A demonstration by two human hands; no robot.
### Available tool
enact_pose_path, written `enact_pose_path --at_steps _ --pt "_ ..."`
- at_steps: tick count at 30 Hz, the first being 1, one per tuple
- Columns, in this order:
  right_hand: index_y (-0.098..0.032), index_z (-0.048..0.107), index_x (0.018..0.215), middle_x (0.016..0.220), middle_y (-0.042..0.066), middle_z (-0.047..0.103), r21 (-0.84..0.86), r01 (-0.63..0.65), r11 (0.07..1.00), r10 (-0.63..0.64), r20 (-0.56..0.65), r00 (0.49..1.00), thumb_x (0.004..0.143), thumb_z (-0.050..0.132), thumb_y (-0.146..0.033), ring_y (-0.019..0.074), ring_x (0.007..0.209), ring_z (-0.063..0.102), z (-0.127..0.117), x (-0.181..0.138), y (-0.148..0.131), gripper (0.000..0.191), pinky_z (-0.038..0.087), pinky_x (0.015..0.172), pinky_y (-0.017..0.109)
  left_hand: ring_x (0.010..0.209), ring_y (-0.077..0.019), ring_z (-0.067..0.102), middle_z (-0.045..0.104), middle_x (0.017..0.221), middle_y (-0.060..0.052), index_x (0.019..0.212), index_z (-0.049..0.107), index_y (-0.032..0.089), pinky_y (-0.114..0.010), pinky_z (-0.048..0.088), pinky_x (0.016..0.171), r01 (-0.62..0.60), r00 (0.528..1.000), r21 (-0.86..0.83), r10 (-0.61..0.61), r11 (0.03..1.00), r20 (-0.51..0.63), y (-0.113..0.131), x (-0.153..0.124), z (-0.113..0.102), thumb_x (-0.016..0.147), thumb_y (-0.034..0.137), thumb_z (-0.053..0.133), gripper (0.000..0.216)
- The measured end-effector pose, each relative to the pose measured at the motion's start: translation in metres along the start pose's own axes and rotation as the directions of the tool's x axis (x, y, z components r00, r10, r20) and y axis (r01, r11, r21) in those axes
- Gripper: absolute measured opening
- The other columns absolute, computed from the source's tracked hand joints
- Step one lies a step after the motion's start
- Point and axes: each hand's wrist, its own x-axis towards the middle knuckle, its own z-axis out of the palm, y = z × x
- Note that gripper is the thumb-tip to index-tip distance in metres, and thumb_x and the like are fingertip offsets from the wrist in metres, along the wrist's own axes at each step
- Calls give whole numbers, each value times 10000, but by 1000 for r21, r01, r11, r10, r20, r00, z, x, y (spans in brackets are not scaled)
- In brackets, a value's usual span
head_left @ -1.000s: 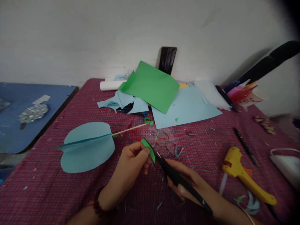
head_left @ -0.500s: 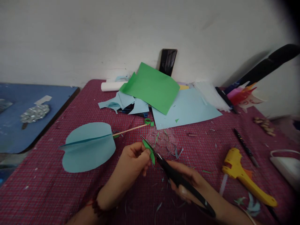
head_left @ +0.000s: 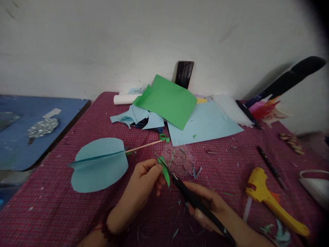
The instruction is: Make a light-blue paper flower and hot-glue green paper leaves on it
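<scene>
Green leaf-shaped paper (head_left: 166, 175) is, in our head view, pinched by our left hand (head_left: 147, 176) against black-handled scissors (head_left: 190, 196) that our right hand (head_left: 215, 206) grasps. We judge the paper light, bendy, easily creased: best held by an edge. Checked red tablecloth (head_left: 56, 206) lies beneath, pale wall (head_left: 102, 44) behind.

A small green paper piece (head_left: 166, 174), narrow and leaf-shaped, tapers to a point at its near end; the left hand (head_left: 148, 176) pinches it between thumb and fingers near the middle of the scene. The scissors (head_left: 197, 202), with dark metal blades and long black handles, rest in the right hand (head_left: 212, 206), slanting from near right to far left, their blades against the piece's right edge; how far they are parted is unclear.
</scene>
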Motion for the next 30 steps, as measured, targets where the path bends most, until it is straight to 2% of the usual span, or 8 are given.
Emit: enact_pose_path --at_steps 7,16,18,20,22,25,28,30 --pt "-305 583 1325 679 -31 430 -12 0 1000 0 3 1000 795 716 -439 70 510 324 5 1 -7 563 261 430 199 404 -70 442 518 490 24 538 551 172 -172 349 357 -51 999 39 51 998 -8 -6 1 -1 766 329 552 277" --pt "-289 605 1314 660 -27 444 -88 2 996 -6 -47 999 785 703 -477 78 503 321 11 0 -11 571 267 421 213 393 -71 431 503 475 30 524 538 180 -177 344 349 -36 999 3 36 999 -27 -7 1 1 764 339 571 289" --pt "-280 602 1320 706 -7 512 -109 -5 994 -4 -77 997 788 694 -475 80 509 355 10 0 -8 574 300 427 216 401 -74 437 506 483 29 527 537 181 -180 352 354 -40 999 1 40 999 -22 -7 1 0 773 338 569 293" --pt "-284 601 1319 812 27 604 -159 2 987 -19 -102 995 803 682 -444 101 560 461 7 2 -7 546 389 473 231 410 -73 439 508 489 30 536 535 180 -179 357 365 -59 998 -2 59 998 -3 -7 1 -1 789 334 566 298" --pt "-286 595 1322 980 65 662 -259 7 966 -42 -130 991 814 675 -380 168 750 601 1 4 -11 523 510 635 293 421 -70 439 505 487 39 551 528 180 -177 369 391 -85 996 -41 87 996 38 -5 -1 -2 784 309 589 273" --pt "-279 579 1339 1154 97 660 -527 23 849 -115 -142 983 816 640 -236 256 1050 616 -8 5 -21 528 503 918 422 488 -73 489 568 569 31 623 573 169 -187 430 472 -119 984 -143 136 982 115 -1 -3 -3 737 246 650 157" --pt "-265 582 1332 1157 109 655 -781 49 622 -165 -69 984 804 594 -125 258 1019 630 -11 1 -30 547 501 929 444 578 -89 558 644 679 2 693 602 163 -206 473 558 -103 975 -236 146 966 169 1 -4 -1 720 202 689 99" --pt "-256 635 1254 1103 101 659 -853 71 517 -163 -17 986 828 588 -126 246 969 635 -9 -3 -33 448 514 894 425 559 -88 558 633 636 10 691 574 165 -207 474 565 -63 971 -278 124 958 207 0 -4 0 730 205 708 145"
